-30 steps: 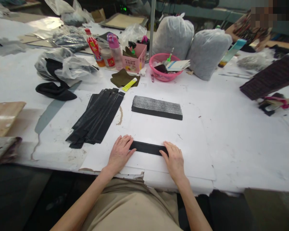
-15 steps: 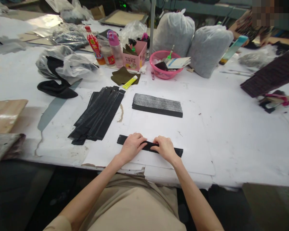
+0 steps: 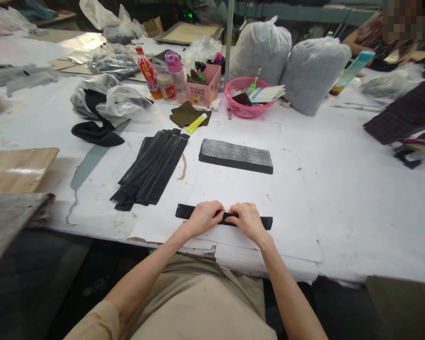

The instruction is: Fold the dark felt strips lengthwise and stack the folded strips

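A narrow black fabric strip (image 3: 186,211) lies crosswise near the front edge of the white table. My left hand (image 3: 207,217) pinches it left of its middle, fingers closed. Close beside it, my right hand (image 3: 246,219) grips the same strip with thumb and fingertips, and the strip's right end shows beyond that hand. My fingers cover the middle of the strip. Farther back lies a grey-faced strip piece (image 3: 235,155) with a black front border. To the left, several black strips (image 3: 152,170) are heaped in a slanted fan.
A yellow tube (image 3: 196,123) rests on dark olive fabric scraps (image 3: 184,114). Behind stand a red-labelled bottle (image 3: 148,71), a pink box (image 3: 203,87), a pink basin (image 3: 248,111) and two stuffed plastic bags (image 3: 313,71). A black shoe-shaped piece (image 3: 97,133) lies left. Another person is at the back right.
My hands have drawn closer together along the strip, still gripping it. The whole view has shifted slightly, so the table's things appear farther right.
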### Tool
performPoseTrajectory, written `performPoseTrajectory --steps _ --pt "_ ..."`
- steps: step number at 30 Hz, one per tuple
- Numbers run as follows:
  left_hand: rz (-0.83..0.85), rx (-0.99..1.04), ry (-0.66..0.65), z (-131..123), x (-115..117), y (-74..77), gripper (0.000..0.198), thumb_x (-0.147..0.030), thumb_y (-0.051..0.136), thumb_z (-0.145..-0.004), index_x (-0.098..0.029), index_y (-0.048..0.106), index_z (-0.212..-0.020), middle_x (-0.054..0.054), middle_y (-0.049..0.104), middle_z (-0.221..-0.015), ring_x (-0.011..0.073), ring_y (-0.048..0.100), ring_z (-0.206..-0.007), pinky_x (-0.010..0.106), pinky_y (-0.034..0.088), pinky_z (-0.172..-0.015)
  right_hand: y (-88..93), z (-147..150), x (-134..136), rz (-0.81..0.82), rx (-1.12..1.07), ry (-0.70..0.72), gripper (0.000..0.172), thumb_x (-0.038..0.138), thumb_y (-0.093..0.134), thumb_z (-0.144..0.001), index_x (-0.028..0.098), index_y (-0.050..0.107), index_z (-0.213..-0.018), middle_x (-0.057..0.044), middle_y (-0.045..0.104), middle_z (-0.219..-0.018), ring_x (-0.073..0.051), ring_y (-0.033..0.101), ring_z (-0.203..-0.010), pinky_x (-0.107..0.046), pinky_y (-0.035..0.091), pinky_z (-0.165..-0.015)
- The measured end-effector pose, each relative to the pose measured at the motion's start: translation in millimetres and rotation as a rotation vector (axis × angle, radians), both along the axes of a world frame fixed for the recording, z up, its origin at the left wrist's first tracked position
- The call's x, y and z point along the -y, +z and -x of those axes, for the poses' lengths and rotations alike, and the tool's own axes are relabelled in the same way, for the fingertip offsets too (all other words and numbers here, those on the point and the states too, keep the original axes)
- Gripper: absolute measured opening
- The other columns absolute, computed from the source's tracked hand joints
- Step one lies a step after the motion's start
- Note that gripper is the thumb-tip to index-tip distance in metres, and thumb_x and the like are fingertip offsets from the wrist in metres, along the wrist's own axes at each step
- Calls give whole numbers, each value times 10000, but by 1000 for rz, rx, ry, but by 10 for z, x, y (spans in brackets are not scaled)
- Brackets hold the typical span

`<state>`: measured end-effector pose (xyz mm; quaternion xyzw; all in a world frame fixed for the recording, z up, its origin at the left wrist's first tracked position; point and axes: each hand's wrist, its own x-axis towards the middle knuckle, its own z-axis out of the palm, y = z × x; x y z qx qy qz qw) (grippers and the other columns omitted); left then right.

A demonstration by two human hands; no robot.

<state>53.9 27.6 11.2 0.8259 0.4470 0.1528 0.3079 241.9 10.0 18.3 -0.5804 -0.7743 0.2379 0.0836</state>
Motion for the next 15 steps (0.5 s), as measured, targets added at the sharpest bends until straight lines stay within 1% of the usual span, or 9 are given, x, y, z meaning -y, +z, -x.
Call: performPoseTrajectory --steps 3,5,7,9,11,12,13,15 --pt "60 40 1 17 -10 -14 156 -216 493 -900 -180 639 -860 -4 651 -790 126 576 -698 220 394 -647 23 -28 -8 7 -17 19 133 299 680 -847 214 661 -746 20 666 -765 -138 571 -751 -304 329 -869" --pt "113 87 -22 32 -5 -16 172 -241 491 -913 -188 653 -888 -3 665 -823 127 590 -731 211 406 -670 34 -36 -5 8 -24 30 136 284 662 -853 218 655 -735 24 668 -759 -142 584 -754 -326 337 -905" --pt "150 110 -54 43 18 -13 163 -265 521 -909 -205 672 -915 -6 684 -850 131 606 -761 205 415 -693 16 -38 -3 -2 -38 60 153 278 637 -863 225 646 -719 29 664 -736 -152 598 -750 -361 347 -935" --pt "134 97 -46 54 41 -9 138 -264 558 -888 -217 687 -908 -9 693 -836 138 611 -759 208 416 -694 -31 -44 -35 -42 -52 109 183 299 604 -877 234 634 -708 32 655 -714 -166 610 -732 -410 356 -956" --pt "91 104 15 84 45 12 121 -253 572 -874 -223 686 -900 -16 689 -812 140 604 -740 211 414 -675 -69 -60 -125 -170 -47 144 231 349 549 -910 245 627 -719 22 653 -721 -187 621 -731 -489 331 -996" --pt "75 124 77 115 36 39 116 -249 572 -871 -222 682 -893 -20 685 -807 138 598 -732 213 414 -669 -66 -71 -189 -284 -47 149 242 395 525 -920 253 637 -760 5 662 -767 -204 628 -754 -521 319 -1009" --pt "63 155 155 163 18 80 112 -244 568 -871 -218 676 -886 -23 679 -806 134 593 -727 213 414 -667 -42 -85 -258 -417 -57 140 249 449 502 -925 264 654 -855 -23 675 -863 -230 635 -825 -544 305 -1024" --pt "33 225 340 309 -54 205 121 -253 557 -881 -199 661 -852 -26 659 -774 125 578 -705 212 412 -654 50 -117 -397 -659 -86 59 352 527 454 -929 256 637 -1061 -83 653 -1068 -284 606 -1001 -553 299 -1046"
